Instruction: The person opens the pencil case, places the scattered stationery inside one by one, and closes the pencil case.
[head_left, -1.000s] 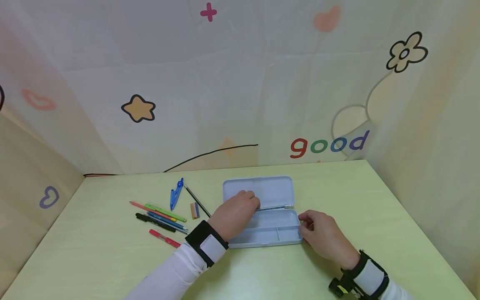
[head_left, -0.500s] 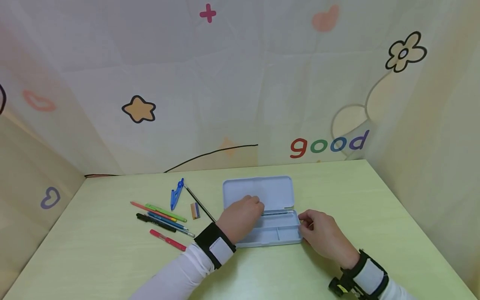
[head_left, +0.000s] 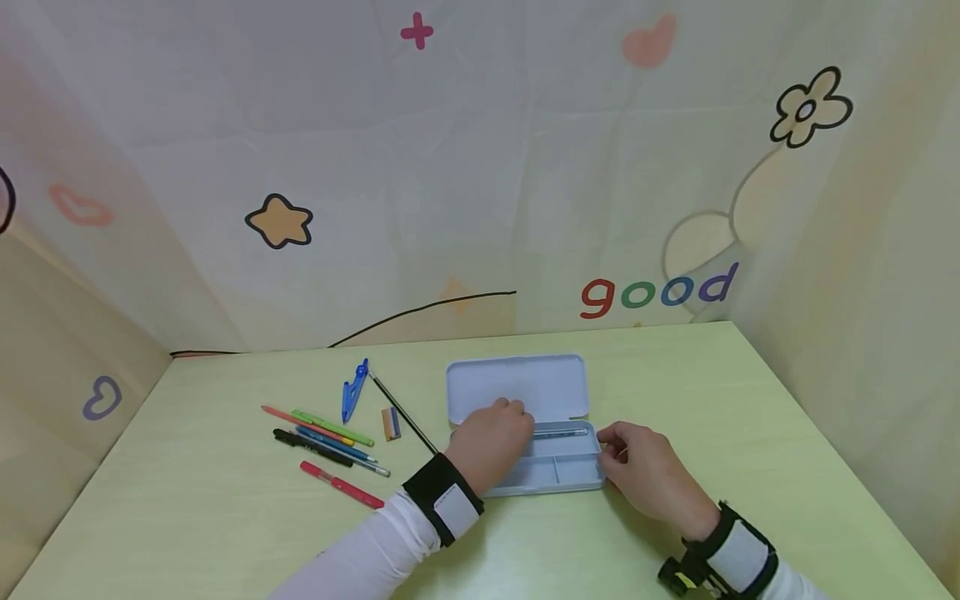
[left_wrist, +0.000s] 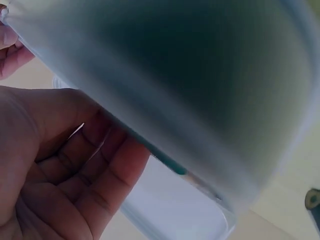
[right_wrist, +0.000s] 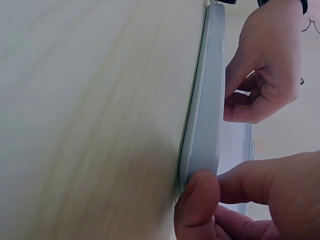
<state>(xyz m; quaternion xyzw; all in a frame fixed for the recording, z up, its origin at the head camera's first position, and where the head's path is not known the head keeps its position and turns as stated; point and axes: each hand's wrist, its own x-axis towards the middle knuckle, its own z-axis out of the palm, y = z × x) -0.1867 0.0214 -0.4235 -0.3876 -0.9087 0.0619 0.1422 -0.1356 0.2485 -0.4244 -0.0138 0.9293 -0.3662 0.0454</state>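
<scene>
A pale blue pencil case [head_left: 536,477] lies open on the table, its lid [head_left: 517,383] folded back. My left hand [head_left: 491,442] is over the left part of the case, fingers curled round a slim pencil [head_left: 566,432] whose right end shows in the long rear compartment. In the left wrist view the pencil [left_wrist: 175,166] has a dark green body and emerges past the fingertips beside the case wall; the palm hides its other end. With thumb and fingers my right hand [head_left: 652,467] pinches the right end of the case, thumb on the outer wall [right_wrist: 207,115] in the right wrist view.
Left of the case lie a blue compass [head_left: 354,390], a dark pencil [head_left: 401,410] and a striped eraser [head_left: 391,423]. Farther left are a green pen [head_left: 333,427], a black marker [head_left: 311,447], a red pen [head_left: 341,485] and several other writing tools. A printed curtain [head_left: 450,167] stands behind the table.
My left hand has moved right and slightly toward me with the pencil, which has gone from the hinge edge down into the rear compartment. The right hand stays on the case's end.
</scene>
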